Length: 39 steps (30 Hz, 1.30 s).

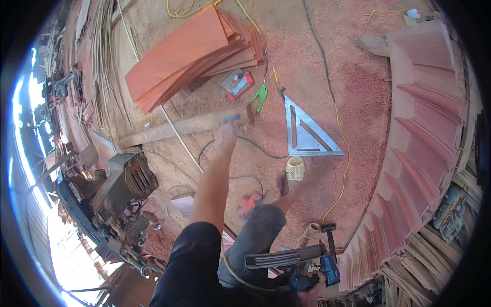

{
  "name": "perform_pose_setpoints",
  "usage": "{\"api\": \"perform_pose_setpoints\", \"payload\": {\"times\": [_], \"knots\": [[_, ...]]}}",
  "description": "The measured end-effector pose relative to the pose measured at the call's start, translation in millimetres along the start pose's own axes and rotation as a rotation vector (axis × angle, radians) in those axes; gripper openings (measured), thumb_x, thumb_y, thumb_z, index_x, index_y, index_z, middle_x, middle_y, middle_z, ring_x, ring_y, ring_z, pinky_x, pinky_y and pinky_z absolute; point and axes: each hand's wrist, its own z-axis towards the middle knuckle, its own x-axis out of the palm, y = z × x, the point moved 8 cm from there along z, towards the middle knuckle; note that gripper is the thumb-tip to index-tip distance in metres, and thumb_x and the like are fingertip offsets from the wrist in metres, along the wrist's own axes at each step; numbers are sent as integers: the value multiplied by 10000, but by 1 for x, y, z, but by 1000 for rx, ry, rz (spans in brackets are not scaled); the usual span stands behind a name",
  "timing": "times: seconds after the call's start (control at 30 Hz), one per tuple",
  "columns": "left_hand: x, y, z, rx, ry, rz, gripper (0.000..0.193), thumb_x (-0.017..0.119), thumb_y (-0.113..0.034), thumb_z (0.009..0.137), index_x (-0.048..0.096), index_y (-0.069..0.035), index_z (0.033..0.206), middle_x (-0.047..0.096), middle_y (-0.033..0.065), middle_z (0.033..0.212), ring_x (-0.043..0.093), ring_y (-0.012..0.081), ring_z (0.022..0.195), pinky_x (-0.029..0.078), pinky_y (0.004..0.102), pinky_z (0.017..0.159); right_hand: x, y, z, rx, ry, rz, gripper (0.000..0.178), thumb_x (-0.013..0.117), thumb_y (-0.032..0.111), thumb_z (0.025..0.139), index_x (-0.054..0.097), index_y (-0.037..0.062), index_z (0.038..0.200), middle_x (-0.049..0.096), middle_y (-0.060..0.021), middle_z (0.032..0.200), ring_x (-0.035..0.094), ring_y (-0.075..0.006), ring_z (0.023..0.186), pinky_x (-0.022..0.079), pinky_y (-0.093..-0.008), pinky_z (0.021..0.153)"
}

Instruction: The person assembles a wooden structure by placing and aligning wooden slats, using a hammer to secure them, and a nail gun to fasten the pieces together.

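Observation:
My left arm is stretched out ahead, and my left hand (225, 137) is over the end of a long wooden board (179, 128) on the ground. At its fingertips is a small blue strip (231, 117); blur hides whether the fingers grip it. Low at the right, my right hand (313, 292) is wrapped round the handle of a blue and black nail gun (330, 270). Its long grey magazine (284, 257) points left across my lap. A pale air hose (232, 271) curves over my leg towards the tool.
Reddish boards (179, 56) are stacked ahead. Near them lie a red open box (239, 84), a green air blow gun (261, 97) and a metal speed square (307, 133). A curved ribbed wooden piece (409, 138) lines the right. Machinery (125, 179) stands left; cords cross the dusty ground.

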Motion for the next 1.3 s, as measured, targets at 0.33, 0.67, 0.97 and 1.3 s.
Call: {"api": "perform_pose_setpoints", "payload": {"times": [0.33, 0.67, 0.97, 1.3], "knots": [[-93, -121, -240, -94, 368, -837, 304, 652, -250, 947, 776, -64, 1153, 788, 182, 951, 767, 362, 911, 592, 475, 825, 46, 15, -86, -73, 291, -7, 110, 639, 216, 934, 597, 114, 931, 627, -52, 845, 625, -200, 760, 582, -397, 801], [-362, -278, -466, 462, 699, -1164, 254, 694, -191, 984, 771, 7, 1124, 740, 36, 907, 683, 110, 840, 548, 299, 746, 9, 68, -180, -346, 685, 178, 178, 584, 29, 933, 574, 65, 1107, 617, -109, 883, 650, -255, 795, 556, -431, 828], [-488, -399, -669, 1156, -105, -788, 170, 698, -92, 974, 755, 20, 1089, 704, 224, 978, 704, 413, 888, 565, 451, 780, -131, 113, -215, -620, 922, 492, 235, 621, 0, 866, 564, 29, 1092, 620, -110, 885, 675, -288, 726, 556, -437, 762], [-461, -476, -810, 1398, -167, -526, 151, 770, -183, 940, 792, -48, 1004, 720, 196, 880, 720, 394, 796, 569, 470, 694, -246, 125, -227, -657, 1010, 837, 182, 636, 2, 854, 588, 33, 1027, 625, -107, 869, 672, -269, 723, 539, -410, 723]]}}
